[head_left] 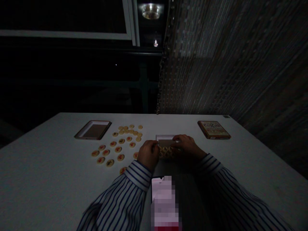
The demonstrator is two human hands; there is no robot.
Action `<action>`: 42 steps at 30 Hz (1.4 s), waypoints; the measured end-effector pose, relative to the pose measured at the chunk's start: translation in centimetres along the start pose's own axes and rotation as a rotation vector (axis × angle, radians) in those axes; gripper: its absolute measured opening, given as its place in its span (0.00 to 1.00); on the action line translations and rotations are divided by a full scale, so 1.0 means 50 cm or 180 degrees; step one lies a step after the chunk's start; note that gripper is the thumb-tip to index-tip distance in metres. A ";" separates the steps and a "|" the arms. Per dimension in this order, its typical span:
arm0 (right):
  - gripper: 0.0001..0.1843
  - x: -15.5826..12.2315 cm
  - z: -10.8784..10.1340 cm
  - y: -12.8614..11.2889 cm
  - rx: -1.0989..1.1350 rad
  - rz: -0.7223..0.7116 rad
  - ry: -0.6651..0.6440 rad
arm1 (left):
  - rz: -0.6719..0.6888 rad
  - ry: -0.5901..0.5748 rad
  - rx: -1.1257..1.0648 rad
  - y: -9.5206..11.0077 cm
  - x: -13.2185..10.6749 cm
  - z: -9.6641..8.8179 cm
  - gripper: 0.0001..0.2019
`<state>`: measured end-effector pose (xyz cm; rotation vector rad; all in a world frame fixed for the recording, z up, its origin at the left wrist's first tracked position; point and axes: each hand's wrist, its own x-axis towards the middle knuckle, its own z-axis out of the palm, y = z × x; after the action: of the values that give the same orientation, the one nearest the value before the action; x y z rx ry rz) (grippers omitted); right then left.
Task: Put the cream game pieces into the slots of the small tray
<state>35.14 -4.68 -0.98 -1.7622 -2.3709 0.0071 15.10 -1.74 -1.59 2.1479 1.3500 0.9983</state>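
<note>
An open box [166, 137] with pale inner walls lies in front of me. Rows of round Chinese chess pieces [165, 149] fill its near part, and its brown bottom shows behind them. My left hand [148, 154] is closed at the box's left edge, with its fingertips partly hidden. On the opposite side, my right hand [189, 147] curls its fingers over the right edge, thumb near the pieces. Left of the box, several loose Chinese chess pieces [118, 149] are spread on the table, some with red or black characters up, others showing plain faces.
On the white table [60, 173], an open tray-like lid [96, 130] lies at the far left. A closed printed box [214, 129] rests at the far right. A lit phone [163, 199] is between my forearms. Behind the table hangs a string curtain [204, 64]; the room is dark.
</note>
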 end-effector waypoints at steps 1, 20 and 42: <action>0.14 0.000 0.000 0.001 -0.0004 0.0000 0.0005 | -0.0001 -0.0006 0.0001 0.000 0.000 0.000 0.10; 0.12 0.018 0.007 -0.050 0.0090 0.0081 0.0330 | 0.0011 0.0011 0.0026 0.001 0.000 -0.002 0.10; 0.11 0.021 0.020 -0.052 0.0154 0.0064 0.0357 | -0.0005 0.0024 0.0057 0.003 0.002 -0.003 0.10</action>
<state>32.22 -4.35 -1.50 -1.7176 -2.2555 -0.0307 15.10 -1.72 -1.39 2.1577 1.3689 0.9985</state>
